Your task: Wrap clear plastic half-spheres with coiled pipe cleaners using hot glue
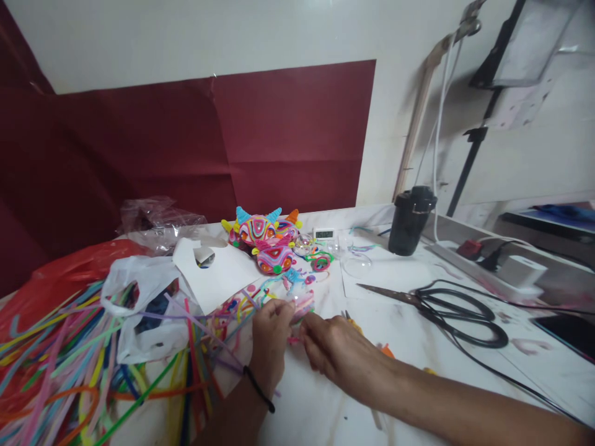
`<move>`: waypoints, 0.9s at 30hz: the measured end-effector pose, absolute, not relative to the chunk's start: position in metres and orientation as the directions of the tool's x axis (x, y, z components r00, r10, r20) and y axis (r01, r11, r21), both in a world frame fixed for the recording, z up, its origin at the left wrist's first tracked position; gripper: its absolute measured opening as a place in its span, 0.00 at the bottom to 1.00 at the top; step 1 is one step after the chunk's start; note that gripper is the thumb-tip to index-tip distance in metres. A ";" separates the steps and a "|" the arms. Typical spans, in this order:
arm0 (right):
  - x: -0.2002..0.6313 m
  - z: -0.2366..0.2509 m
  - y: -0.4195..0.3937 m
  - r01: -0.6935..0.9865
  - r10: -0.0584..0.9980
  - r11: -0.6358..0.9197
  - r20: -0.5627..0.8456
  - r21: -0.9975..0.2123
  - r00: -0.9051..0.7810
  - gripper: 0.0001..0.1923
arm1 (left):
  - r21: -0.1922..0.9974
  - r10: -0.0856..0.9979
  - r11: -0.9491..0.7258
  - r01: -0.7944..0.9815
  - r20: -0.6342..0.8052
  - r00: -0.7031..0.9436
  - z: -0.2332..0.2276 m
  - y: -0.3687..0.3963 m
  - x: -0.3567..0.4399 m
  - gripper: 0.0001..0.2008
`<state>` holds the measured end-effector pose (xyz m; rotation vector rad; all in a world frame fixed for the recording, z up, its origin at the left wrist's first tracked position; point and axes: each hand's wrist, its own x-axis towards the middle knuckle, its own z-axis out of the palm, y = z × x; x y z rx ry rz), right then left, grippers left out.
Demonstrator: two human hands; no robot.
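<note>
My left hand (pixel 270 334), with a black band at the wrist, has its fingers closed around the near side of a small pinkish, partly see-through piece (pixel 304 303). Close against it, my right hand (pixel 328 342) is curled with thumb and forefinger pinched together. A short bit of pink pipe cleaner (pixel 294 340) shows between the two hands; the fingers hide most of it. Just beyond lie several coiled and cut pipe-cleaner bits (pixel 242 305). Colourful horned animal heads (pixel 267 238) made of wound pipe cleaners are grouped behind.
Loose pipe cleaners (pixel 69 359) and a white plastic bag (pixel 139 279) cover the left. Large black-handled scissors (pixel 458 310) lie right, near a black cup (pixel 411 220), a power strip (pixel 488 272) and a phone (pixel 567 334). Clear domes (pixel 357 265) and a small digital display (pixel 323 234) stand behind.
</note>
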<state>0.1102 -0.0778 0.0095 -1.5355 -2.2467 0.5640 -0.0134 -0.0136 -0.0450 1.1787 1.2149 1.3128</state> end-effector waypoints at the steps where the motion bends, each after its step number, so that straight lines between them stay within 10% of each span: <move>1: 0.109 0.009 -0.077 0.814 0.938 0.330 0.072 -0.478 -0.339 0.09 | 0.998 0.995 -0.049 -0.025 0.046 -0.091 -0.044 -0.014 -0.014 0.07; 8: 0.103 -0.003 -0.073 0.904 0.912 0.406 0.129 -0.132 -0.390 0.10 | 0.991 0.985 -0.105 0.080 0.114 -0.127 -0.042 -0.014 -0.016 0.06; 27: 0.103 0.001 -0.071 0.867 0.926 0.377 0.168 -0.326 -0.339 0.08 | 0.957 0.958 -0.207 0.203 0.240 -0.155 -0.043 -0.017 -0.015 0.07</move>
